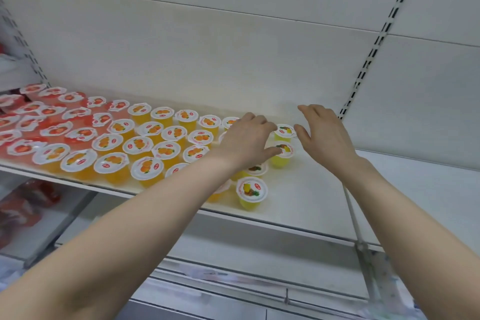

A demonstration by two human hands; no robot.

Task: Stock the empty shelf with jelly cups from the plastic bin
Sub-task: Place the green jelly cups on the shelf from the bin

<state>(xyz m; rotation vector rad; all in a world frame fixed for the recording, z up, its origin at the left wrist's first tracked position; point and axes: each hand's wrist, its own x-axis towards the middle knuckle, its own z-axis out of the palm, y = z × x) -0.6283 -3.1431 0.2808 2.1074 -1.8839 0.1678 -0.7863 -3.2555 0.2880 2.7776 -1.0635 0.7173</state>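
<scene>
Jelly cups point(166, 150): red, orange, yellow rows; white fruit-printed lids; upright.

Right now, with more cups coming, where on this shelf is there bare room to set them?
The white shelf is bare right of the yellow pineapple-lidded jelly cups, below the right hand, out to the black-slotted upright. Left of them it is crowded: orange jelly cups and red jelly cups, packed front to back.

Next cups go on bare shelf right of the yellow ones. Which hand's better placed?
Right, likely. The right hand hovers open over bare white shelf beside the yellow plastic jelly cups; the left hand sits over those cups.
</scene>
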